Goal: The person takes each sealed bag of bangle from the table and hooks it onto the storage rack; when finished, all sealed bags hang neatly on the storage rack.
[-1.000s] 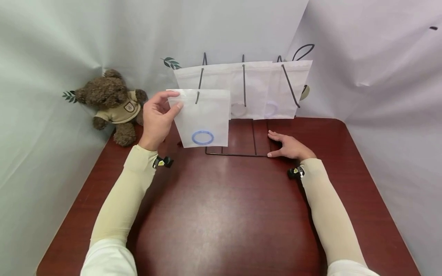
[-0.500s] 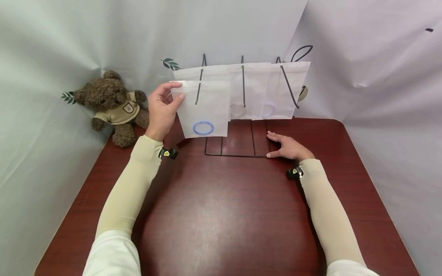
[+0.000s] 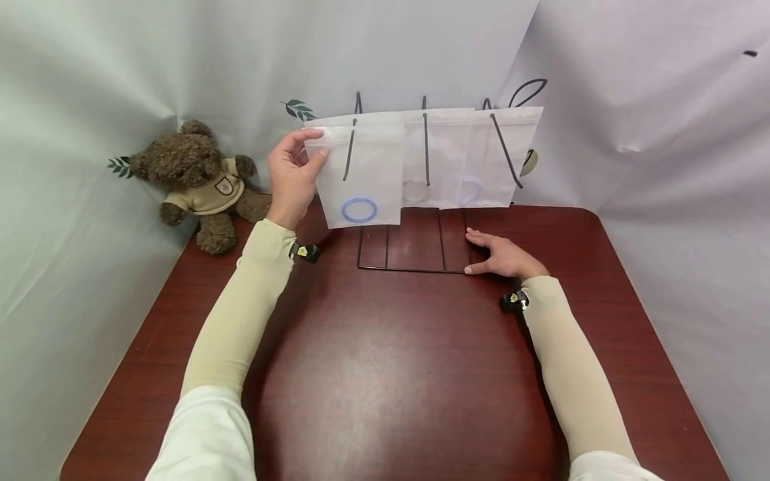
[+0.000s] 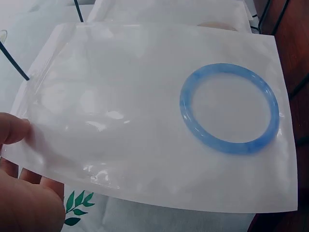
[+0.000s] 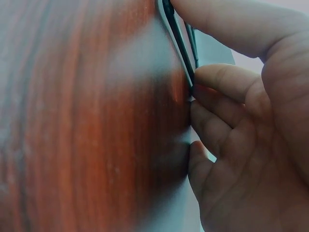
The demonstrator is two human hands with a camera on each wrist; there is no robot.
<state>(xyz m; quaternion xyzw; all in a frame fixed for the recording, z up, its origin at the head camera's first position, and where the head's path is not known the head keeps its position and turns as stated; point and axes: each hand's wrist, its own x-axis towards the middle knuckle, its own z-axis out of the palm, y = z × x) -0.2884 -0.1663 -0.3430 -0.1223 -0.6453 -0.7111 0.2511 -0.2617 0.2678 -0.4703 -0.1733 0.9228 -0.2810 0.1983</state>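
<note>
My left hand (image 3: 291,177) pinches the upper left corner of a clear zip bag (image 3: 367,167) between thumb and fingers. A blue bangle (image 4: 236,148) shows near the bottom of that bag. The left hook (image 3: 349,157) of a black wire rack passes through the bag's top, and another bag hangs close behind it. At the front right of the rack's base (image 3: 415,270) my right hand (image 3: 508,257) rests with fingers spread. In the right wrist view its thumb (image 5: 217,21) lies by the black wire and its fingertips touch the tabletop.
A middle bag (image 3: 442,147) and a right bag (image 3: 511,130), with faint rings, hang on the other hooks. A brown teddy bear (image 3: 204,180) sits at the back left. Pale cloth walls (image 3: 674,167) surround the dark red table (image 3: 385,374).
My left hand has moved up and away from me, sliding the bag with the blue bangle further along the left hook toward the bag behind. My right hand has stayed in place.
</note>
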